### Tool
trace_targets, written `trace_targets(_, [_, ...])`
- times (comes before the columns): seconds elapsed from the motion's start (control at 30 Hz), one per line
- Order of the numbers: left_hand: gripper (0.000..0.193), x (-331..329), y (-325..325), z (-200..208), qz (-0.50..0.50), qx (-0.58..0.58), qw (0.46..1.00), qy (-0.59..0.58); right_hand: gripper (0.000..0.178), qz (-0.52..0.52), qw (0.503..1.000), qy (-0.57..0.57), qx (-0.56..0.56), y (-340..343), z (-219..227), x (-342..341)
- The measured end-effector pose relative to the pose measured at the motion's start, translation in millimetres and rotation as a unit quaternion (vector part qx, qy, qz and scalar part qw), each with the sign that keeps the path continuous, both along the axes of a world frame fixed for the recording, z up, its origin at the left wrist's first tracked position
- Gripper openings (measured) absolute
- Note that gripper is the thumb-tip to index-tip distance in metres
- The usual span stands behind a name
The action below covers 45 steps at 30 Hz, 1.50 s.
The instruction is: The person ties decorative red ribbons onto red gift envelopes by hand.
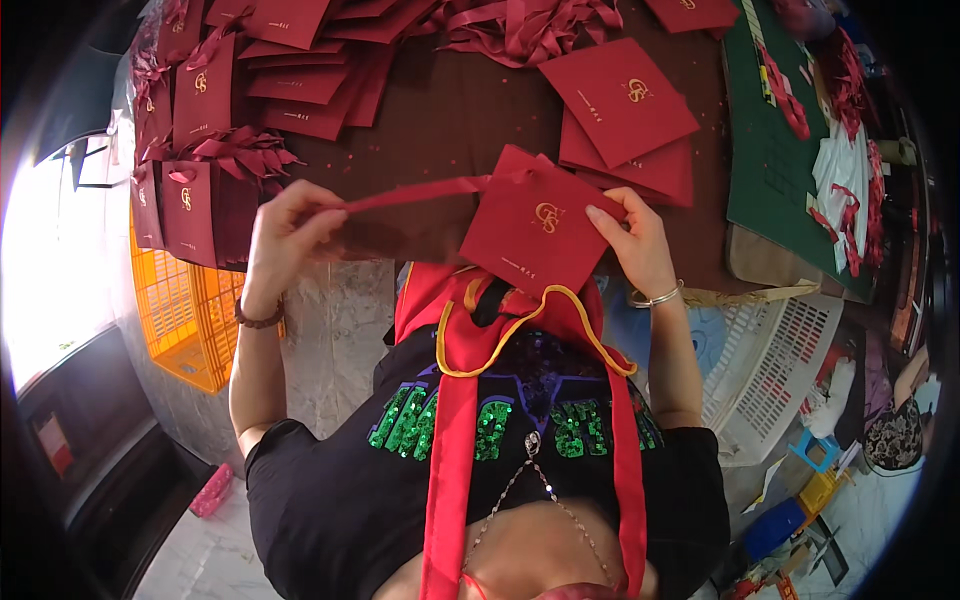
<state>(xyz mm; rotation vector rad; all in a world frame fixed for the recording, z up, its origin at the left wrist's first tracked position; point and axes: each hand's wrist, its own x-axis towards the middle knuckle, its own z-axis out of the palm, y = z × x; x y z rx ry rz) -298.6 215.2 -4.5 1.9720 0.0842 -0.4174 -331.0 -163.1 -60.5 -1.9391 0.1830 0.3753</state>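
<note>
A red paper gift bag with a gold emblem hangs tilted over the table's near edge, in front of my chest. My right hand grips its right side, thumb on the front face. From the top of the bag a red ribbon stretches out to the left, drawn taut. Its far end is pinched between the thumb and fingers of my left hand. Just beyond my right hand lies a fanned stack of flat red bags. Finished-looking bags with ribbons stand upright close to my left hand.
More flat red bags and a heap of loose red ribbons cover the far side of the brown table. A green board lies at the right. Below are an orange crate and a white plastic basket.
</note>
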Motion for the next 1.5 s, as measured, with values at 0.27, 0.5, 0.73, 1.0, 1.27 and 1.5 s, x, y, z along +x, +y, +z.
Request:
trace_targets(0.27, [0.009, 19.4, -58.5, -0.3, 0.006, -0.552, 0.823, -0.133, 0.021, 0.025, 0.998, 0.002, 0.056, 9.0, -15.3, 7.1])
trace_targets(0.5, [0.022, 23.6, -121.0, -13.2, -0.03, -0.316, 0.948, 0.016, 0.023, 0.042, 0.999, 0.006, 0.028, 12.9, -7.2, 4.9])
trace_targets(0.73, [0.041, -2.5, -154.4, -40.7, -0.19, -0.062, 0.973, -0.117, 0.024, 0.059, 0.998, 0.013, 0.006, 14.5, 2.4, 4.5])
trace_targets(1.0, [0.018, -3.4, -152.9, -52.1, -0.219, -0.032, 0.968, -0.121, 0.026, 0.051, 0.995, 0.01, 0.085, 18.6, -5.1, 2.0])
trace_targets(1.27, [0.011, -9.2, -160.8, -54.1, -0.158, 0.002, 0.951, -0.264, 0.026, 0.049, 0.993, 0.026, 0.101, 21.7, -3.3, -2.6])
trace_targets(1.5, [0.006, -14.7, -166.1, -55.9, -0.165, 0.041, 0.919, -0.356, 0.022, 0.064, 0.998, -0.017, 0.008, 25.5, 0.6, -5.5])
